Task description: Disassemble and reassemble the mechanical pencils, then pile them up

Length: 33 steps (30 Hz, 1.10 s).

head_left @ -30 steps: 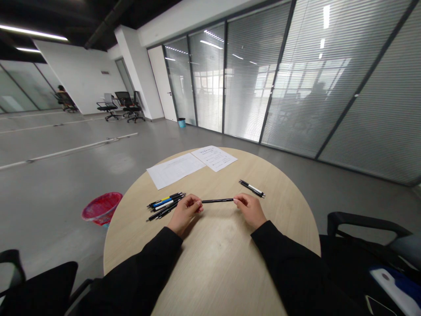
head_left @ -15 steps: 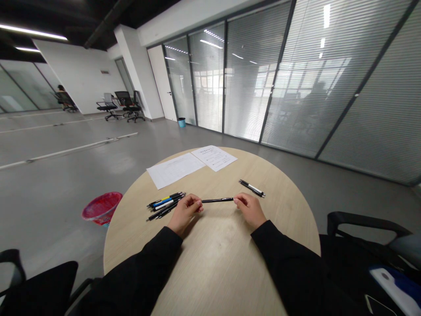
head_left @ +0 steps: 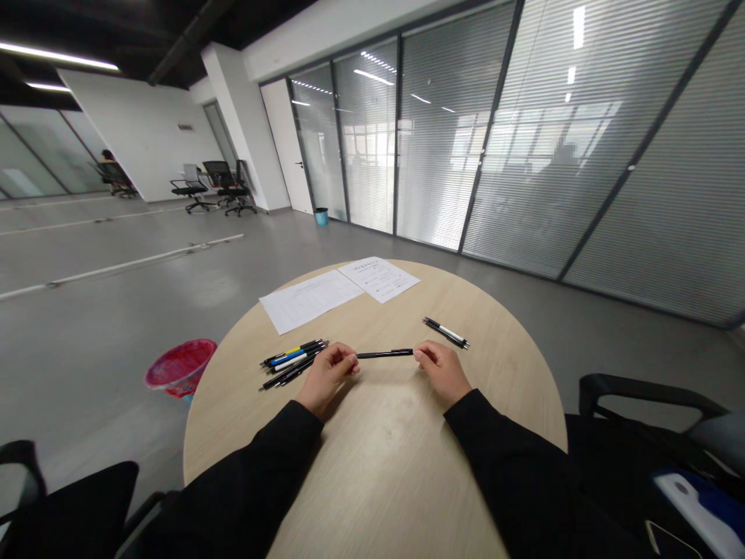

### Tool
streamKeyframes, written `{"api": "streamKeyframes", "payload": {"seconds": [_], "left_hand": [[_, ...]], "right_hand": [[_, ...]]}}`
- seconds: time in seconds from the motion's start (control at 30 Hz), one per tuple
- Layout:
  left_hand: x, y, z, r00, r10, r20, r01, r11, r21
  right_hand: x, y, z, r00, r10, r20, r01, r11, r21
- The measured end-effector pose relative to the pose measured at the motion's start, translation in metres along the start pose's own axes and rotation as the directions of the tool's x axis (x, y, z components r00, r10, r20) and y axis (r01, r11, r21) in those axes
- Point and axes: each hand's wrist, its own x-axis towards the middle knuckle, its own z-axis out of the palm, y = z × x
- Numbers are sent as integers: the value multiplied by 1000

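A slim black pen [head_left: 384, 355] is stretched level between my two hands, just above the tabletop. My left hand [head_left: 333, 371] pinches its left end, and my right hand [head_left: 441, 369] pinches the right end between thumb and fingers. Beside my left hand lies a loose bunch of several pens [head_left: 291, 360], mostly black, with yellow, blue and white barrels among them. Beyond my right hand rests a small group of pens [head_left: 445, 333], black and white. The fingertips cover both ends of the held pen.
Two printed paper sheets [head_left: 311, 300] lie at the far side of the round wooden table [head_left: 384, 481]. A red-lined bin [head_left: 180, 369] stands on the floor to the left. Chairs flank the table; the right chair [head_left: 646, 392] has things on its seat.
The pen has turned slightly about its own length, so its clip shows differently. Both hands stay in place.
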Motion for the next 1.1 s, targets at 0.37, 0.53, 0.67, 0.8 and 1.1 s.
{"api": "streamKeyframes", "payload": {"seconds": [0.37, 0.53, 0.67, 0.8, 1.1], "left_hand": [[0, 0, 0, 1000, -3, 2, 3, 1000, -15], [0, 1, 0, 1000, -2, 4, 2, 1000, -21], [1, -2, -2, 1000, 15, 15, -15, 1000, 10], [2, -4, -3, 1000, 17, 25, -18, 1000, 23], [1, -4, -1, 999, -7, 47, 6, 1000, 17]], "right_hand": [[0, -3, -1, 1000, 0, 7, 0, 1000, -11], [-1, -4, -1, 1000, 4, 12, -3, 1000, -23], [-1, -2, 0, 1000, 5, 12, -5, 1000, -31], [0, 1, 1, 1000, 15, 17, -14, 999, -33], [-1, 13, 7, 995, 84, 48, -89, 992, 95]]}}
